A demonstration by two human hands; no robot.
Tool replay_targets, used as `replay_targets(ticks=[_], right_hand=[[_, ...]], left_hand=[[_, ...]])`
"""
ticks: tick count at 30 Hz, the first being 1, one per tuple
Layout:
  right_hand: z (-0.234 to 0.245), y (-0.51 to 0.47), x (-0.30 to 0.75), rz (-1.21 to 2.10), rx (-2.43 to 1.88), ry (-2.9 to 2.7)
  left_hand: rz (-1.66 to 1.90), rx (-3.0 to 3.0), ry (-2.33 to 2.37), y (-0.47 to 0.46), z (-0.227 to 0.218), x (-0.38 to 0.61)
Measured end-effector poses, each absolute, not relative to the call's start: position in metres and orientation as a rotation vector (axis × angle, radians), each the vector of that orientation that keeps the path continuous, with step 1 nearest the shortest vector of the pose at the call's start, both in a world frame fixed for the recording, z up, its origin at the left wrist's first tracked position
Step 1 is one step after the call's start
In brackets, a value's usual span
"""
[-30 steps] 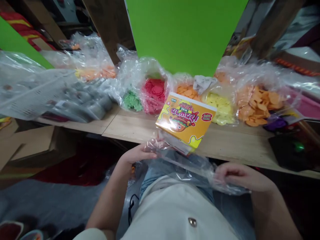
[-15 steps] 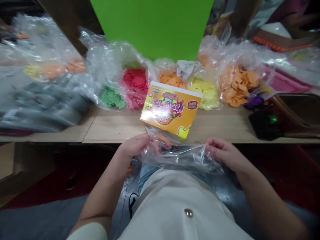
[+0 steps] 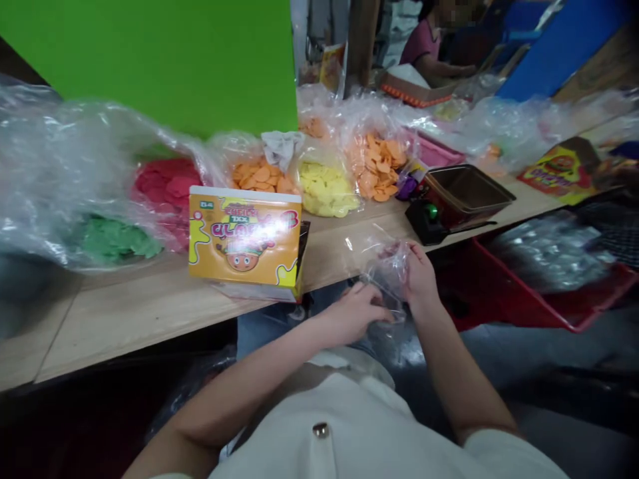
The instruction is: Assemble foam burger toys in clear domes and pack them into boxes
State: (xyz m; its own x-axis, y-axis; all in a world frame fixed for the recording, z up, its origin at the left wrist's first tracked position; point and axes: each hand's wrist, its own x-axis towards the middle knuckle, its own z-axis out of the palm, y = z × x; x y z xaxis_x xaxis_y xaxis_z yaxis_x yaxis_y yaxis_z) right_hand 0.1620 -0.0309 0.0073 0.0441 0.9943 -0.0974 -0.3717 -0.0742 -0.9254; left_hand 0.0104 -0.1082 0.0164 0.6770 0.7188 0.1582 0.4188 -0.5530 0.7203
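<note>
A clear plastic bag (image 3: 389, 271) is between my two hands, just past the front edge of the wooden table. My right hand (image 3: 420, 274) is closed, pinching the crumpled upper right part of the bag. At the bag's lower left, my left hand (image 3: 355, 310) has curled fingers closed on the film. To the left of my hands, an orange-yellow printed cardboard box (image 3: 243, 239) stands at the table edge, its printed face towards me. Whether anything is inside the bag is too blurred to tell.
Behind the box lie clear bags of green pieces (image 3: 117, 236), red pieces (image 3: 167, 193), yellow pieces (image 3: 327, 188) and orange pieces (image 3: 375, 165). A dark device with a green light (image 3: 428, 216) and a brown tub (image 3: 469, 193) stand right. A red crate (image 3: 559, 316) sits below.
The view has turned to the right. My hands, which held the bag spread wide in front of the box, are now close together to the box's right, with the bag bunched between them.
</note>
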Motion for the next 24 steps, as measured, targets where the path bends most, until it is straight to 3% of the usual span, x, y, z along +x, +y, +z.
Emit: replay_targets(ticks=[3,7,11,16,19,24], right_hand=[[-0.003,-0.026,0.183,1.333,-1.017,-0.82],[-0.014,-0.014,0.214,1.148,-1.324,-1.179],[0.004,-0.003,0.261,0.852,-1.559,-1.526],[0.045,-0.031,0.281,0.642,-1.582,-1.933],[0.048,-0.046,0.273,0.699,-1.527,-2.01],[0.014,-0.045,0.301,1.162,-1.324,-1.397]], left_hand=[[0.564,2.618,0.92,-0.1,0.001,0.035],[0.615,2.826,0.466,-0.081,0.015,0.056],[0.897,2.434,0.781,-0.044,0.032,0.073],[0.754,1.634,1.351,-0.002,0.023,0.096],[0.725,1.465,1.366,0.002,0.023,0.095],[0.221,1.383,0.638,-0.024,0.002,0.07]])
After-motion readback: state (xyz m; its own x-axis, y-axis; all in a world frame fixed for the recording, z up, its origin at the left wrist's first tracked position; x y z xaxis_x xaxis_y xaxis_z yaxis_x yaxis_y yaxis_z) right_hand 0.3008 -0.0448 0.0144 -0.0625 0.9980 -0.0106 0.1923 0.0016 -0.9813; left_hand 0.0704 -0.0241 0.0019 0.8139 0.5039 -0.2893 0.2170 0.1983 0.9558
